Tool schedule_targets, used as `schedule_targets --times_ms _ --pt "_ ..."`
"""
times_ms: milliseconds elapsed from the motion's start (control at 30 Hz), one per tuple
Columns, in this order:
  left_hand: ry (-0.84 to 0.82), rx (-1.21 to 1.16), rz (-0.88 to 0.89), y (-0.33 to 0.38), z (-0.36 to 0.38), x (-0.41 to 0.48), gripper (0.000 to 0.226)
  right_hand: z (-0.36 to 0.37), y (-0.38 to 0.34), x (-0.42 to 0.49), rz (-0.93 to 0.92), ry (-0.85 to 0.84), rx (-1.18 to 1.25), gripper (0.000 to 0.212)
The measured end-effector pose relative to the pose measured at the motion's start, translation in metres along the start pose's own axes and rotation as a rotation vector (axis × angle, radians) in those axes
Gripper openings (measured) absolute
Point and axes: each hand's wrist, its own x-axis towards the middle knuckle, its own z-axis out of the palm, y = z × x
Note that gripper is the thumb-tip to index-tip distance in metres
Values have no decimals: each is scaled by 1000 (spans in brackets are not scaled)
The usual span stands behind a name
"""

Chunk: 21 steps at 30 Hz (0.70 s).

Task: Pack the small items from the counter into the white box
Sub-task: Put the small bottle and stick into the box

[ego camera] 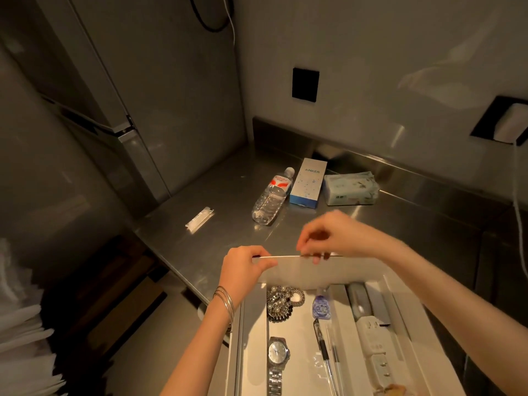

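The white box (343, 271) stands open on the steel counter in front of me. Inside lie a beaded jewellery piece (281, 302), a silver watch (276, 358), a small blue-and-white item (322, 307), a black pen (323, 344) and a white power strip (374, 347). My left hand (243, 271) grips the left end of the far flap's top edge. My right hand (328, 238) pinches that same edge near its middle from above.
Farther back on the counter (200, 252) lie a clear water bottle (271, 198), a blue-and-white Anker carton (307, 182), a pack of tissues (351, 188) and a small clear wrapped packet (200, 220). A fridge stands to the left; a white cable hangs at the right.
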Motion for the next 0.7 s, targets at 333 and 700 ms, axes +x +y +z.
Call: schedule_targets --times_ms 333,700 --pt "-17 27 -22 3 -1 -2 10 22 15 189 -115 55 -272 19" --pt "-6 -2 3 -3 1 1 22 81 35 337 -265 -270 -644 65"
